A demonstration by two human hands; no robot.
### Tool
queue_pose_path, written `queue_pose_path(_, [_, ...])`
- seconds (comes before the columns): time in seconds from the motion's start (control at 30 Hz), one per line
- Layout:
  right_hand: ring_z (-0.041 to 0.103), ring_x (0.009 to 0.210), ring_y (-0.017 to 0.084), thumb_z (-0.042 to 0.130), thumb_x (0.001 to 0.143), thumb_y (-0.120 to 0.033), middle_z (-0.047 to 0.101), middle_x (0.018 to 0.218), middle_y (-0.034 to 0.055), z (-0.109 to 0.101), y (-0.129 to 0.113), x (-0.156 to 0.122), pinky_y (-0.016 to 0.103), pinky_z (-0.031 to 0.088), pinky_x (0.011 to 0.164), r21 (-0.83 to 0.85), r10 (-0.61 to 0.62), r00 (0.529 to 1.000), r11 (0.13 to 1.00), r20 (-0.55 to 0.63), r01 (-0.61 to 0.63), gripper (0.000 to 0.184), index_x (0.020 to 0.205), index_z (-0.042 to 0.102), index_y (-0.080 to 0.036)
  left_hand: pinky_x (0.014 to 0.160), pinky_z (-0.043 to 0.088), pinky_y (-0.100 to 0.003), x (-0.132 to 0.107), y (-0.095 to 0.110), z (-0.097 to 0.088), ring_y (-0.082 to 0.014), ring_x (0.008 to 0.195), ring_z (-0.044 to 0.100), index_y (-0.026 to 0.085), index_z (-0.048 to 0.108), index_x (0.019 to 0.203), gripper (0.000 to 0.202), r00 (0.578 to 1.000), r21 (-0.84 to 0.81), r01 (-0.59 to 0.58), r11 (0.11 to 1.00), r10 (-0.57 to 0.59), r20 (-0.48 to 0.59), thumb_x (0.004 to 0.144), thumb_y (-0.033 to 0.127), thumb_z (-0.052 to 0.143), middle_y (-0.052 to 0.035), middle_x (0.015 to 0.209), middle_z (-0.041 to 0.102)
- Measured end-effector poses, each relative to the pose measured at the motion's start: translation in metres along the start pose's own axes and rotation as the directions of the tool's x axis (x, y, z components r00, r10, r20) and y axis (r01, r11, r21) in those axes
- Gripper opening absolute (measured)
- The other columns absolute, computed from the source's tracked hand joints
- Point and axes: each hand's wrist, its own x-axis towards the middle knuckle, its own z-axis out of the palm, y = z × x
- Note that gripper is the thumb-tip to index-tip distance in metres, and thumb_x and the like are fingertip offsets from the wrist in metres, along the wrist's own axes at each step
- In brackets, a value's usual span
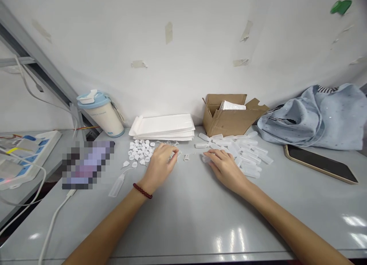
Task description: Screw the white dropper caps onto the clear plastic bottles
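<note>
My left hand rests palm down on the grey table, its fingers curled at the right edge of a cluster of small white caps; a dark bead bracelet is on that wrist. Whether the fingers pinch a cap is hidden. My right hand lies over the left end of a heap of small clear plastic bottles, its fingers bent on one bottle. Between the hands lies a single small cap.
A stack of white bags and an open cardboard box stand at the back. A blue-lidded cup, a lone bottle, a phone, blue cloth and a power strip surround the work area.
</note>
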Motion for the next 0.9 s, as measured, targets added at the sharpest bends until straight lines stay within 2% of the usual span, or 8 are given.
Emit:
queue_pose_path(0.1, [0.056, 0.107, 0.028, 0.039, 0.085, 0.000, 0.060, 0.124, 0.0137, -0.003, -0.005, 0.000, 0.046, 0.046, 0.085, 0.039, -0.034, 0.999, 0.999, 0.018, 0.034, 0.040, 0.116, 0.059, -0.016, 0.072, 0.049, -0.031, 0.003, 0.003, -0.006, -0.0178, 0.079, 0.060, 0.018, 0.063, 0.084, 0.009, 0.980, -0.135, 0.166, 0.977, -0.179, -0.089, 0.084, 0.014, 0.055, -0.0027, 0.082, 0.068])
queue_pose_path(0.2, [0.055, 0.112, 0.028, 0.039, 0.083, 0.000, 0.058, 0.129, 0.0116, -0.007, -0.010, -0.001, 0.053, 0.040, 0.094, 0.094, -0.104, 0.994, 0.991, 0.045, 0.099, 0.039, 0.109, 0.061, -0.017, 0.072, 0.049, -0.030, 0.003, 0.007, -0.009, -0.0165, 0.078, 0.061, 0.019, 0.064, 0.082, 0.008, 0.959, -0.220, 0.248, 0.943, -0.271, -0.080, 0.083, 0.016, 0.057, -0.0016, 0.082, 0.069])
queue_pose_path(0.3, [0.055, 0.114, 0.027, 0.039, 0.086, -0.004, 0.061, 0.127, 0.0102, -0.009, -0.016, -0.002, 0.054, 0.039, 0.097, 0.154, -0.195, 0.980, 0.970, 0.045, 0.186, 0.033, 0.107, 0.060, -0.018, 0.073, 0.049, -0.030, 0.001, 0.013, -0.008, -0.0162, 0.079, 0.061, 0.019, 0.064, 0.083, 0.008, 0.975, -0.232, 0.184, 0.955, -0.208, -0.080, 0.083, 0.014, 0.058, -0.0017, 0.082, 0.068])
queue_pose_path(0.43, [0.061, 0.105, 0.025, 0.040, 0.092, -0.010, 0.063, 0.120, 0.0131, -0.003, -0.022, -0.005, 0.045, 0.050, 0.088, 0.182, -0.240, 0.970, 0.953, -0.043, 0.244, 0.028, 0.113, 0.057, -0.017, 0.074, 0.050, -0.030, -0.004, 0.020, -0.001, -0.0162, 0.080, 0.061, 0.018, 0.062, 0.084, 0.010, 0.996, -0.191, 0.000, 0.982, -0.017, -0.090, 0.084, 0.010, 0.056, -0.0021, 0.081, 0.068])
queue_pose_path(0.57, [0.063, 0.104, 0.025, 0.038, 0.092, -0.009, 0.061, 0.117, 0.0154, 0.002, -0.024, -0.007, 0.041, 0.055, 0.084, 0.262, -0.186, 0.981, 0.945, -0.054, 0.194, 0.034, 0.121, 0.052, -0.017, 0.077, 0.051, -0.030, -0.009, 0.024, 0.005, -0.0157, 0.084, 0.064, 0.017, 0.059, 0.091, 0.015, 0.988, -0.154, -0.127, 0.980, 0.110, -0.110, 0.087, 0.006, 0.051, -0.0045, 0.088, 0.068])
queue_pose_path(0.67, [0.063, 0.104, 0.023, 0.041, 0.092, -0.014, 0.062, 0.115, 0.0136, 0.000, -0.025, -0.007, 0.042, 0.055, 0.087, 0.414, -0.093, 0.993, 0.903, -0.078, 0.117, 0.032, 0.123, 0.050, -0.019, 0.078, 0.052, -0.028, -0.011, 0.026, 0.005, -0.0150, 0.085, 0.065, 0.017, 0.059, 0.093, 0.017, 0.987, -0.168, -0.140, 0.976, 0.124, -0.097, 0.087, 0.004, 0.050, -0.0047, 0.089, 0.068])
queue_pose_path(0.8, [0.064, 0.103, 0.022, 0.053, 0.090, -0.026, 0.066, 0.112, 0.0094, -0.011, -0.031, -0.008, 0.043, 0.053, 0.091, 0.686, 0.127, 0.992, 0.724, -0.023, -0.077, 0.034, 0.123, 0.049, -0.023, 0.076, 0.053, -0.028, -0.010, 0.032, 0.002, -0.0151, 0.082, 0.065, 0.018, 0.059, 0.089, 0.014, 0.995, -0.232, -0.079, 0.969, 0.064, -0.071, 0.087, 0.007, 0.052, -0.0033, 0.085, 0.068])
queue_pose_path(0.9, [0.063, 0.107, 0.022, 0.057, 0.088, -0.031, 0.066, 0.115, 0.0088, -0.019, -0.038, -0.009, 0.042, 0.052, 0.094, 0.805, 0.185, 0.981, 0.571, 0.063, -0.160, 0.034, 0.121, 0.052, -0.023, 0.074, 0.053, -0.027, -0.010, 0.039, 0.001, -0.0149, 0.080, 0.065, 0.019, 0.060, 0.086, 0.012, 0.999, -0.291, -0.025, 0.956, 0.015, -0.040, 0.086, 0.008, 0.053, -0.0023, 0.083, 0.068])
